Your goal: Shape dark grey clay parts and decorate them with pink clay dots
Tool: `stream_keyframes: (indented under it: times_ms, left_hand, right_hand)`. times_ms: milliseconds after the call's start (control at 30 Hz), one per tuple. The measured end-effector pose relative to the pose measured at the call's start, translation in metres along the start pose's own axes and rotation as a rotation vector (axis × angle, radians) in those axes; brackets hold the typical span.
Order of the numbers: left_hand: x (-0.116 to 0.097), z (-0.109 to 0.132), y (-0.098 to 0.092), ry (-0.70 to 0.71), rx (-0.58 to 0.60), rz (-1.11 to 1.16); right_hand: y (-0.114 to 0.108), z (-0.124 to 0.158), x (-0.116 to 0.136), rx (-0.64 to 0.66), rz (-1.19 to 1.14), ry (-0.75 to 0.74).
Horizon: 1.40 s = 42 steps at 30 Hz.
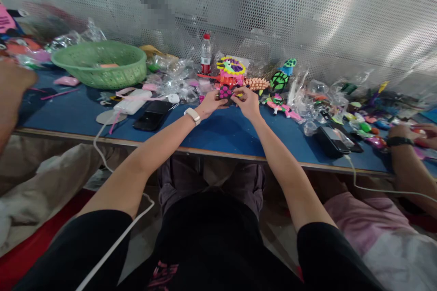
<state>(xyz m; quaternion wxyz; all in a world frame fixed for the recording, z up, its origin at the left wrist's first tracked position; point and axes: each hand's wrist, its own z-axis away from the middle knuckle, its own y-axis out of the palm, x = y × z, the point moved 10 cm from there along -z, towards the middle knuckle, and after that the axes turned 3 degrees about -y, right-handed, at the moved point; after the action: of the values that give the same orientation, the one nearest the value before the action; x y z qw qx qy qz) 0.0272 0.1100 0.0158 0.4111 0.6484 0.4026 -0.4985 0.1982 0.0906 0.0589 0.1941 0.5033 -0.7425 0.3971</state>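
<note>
A dark, clay-like piece with magenta spots (225, 92) is held up just over the blue table. My left hand (209, 104) grips it from the left, its fingers closed on the edge. At its right side, my right hand (248, 102) has thumb and fingers pinched against the piece; whether a smaller bit sits between them is hidden. Right behind stands a colourful figure with a yellow-and-purple frilled head (231, 66). An orange knobbly figure (256, 83) and a pink-and-green figure (280, 105) lie to the right of my hands.
A green basket (102, 82), white power bank (133, 102) and black phone (152, 116) are to the left. Behind stand a red-capped bottle (206, 54) and a perforated metal panel (259, 4). Black box (331, 141) sits right. Co-workers' hands (15, 77) (406, 134) are at both sides.
</note>
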Motion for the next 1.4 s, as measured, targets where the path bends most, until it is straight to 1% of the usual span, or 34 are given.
stream_keyframes:
  times_ms: [167,300,533,800,967,1067,1233,1400]
  left_hand:
    - [0.002,-0.001,0.0,0.018,0.018,0.034]
    - [0.002,-0.002,0.001,0.028,0.032,0.055]
    - [0.005,-0.005,-0.002,0.03,0.033,0.045]
    - [0.003,-0.002,0.003,0.043,0.079,0.022]
    - [0.003,-0.001,0.002,0.024,0.056,0.023]
    - [0.003,-0.001,0.0,0.016,0.034,0.034]
    - [0.002,-0.001,0.0,0.032,0.049,0.033]
    - [0.002,0.0,-0.001,0.027,0.037,0.007]
  right_hand:
    - [-0.002,0.0,0.002,-0.021,0.062,-0.039]
    - [0.0,0.0,0.003,-0.019,0.065,-0.07]
    - [0.001,0.003,0.004,0.0,0.061,-0.027]
    - [0.001,0.003,0.008,-0.011,0.076,-0.023]
    - [0.002,0.003,0.009,-0.006,0.088,-0.015]
    - [-0.001,0.003,0.013,-0.027,0.13,-0.046]
    - [-0.005,0.003,0.013,-0.07,0.194,-0.071]
    - [-0.004,0.002,0.013,-0.063,0.224,-0.085]
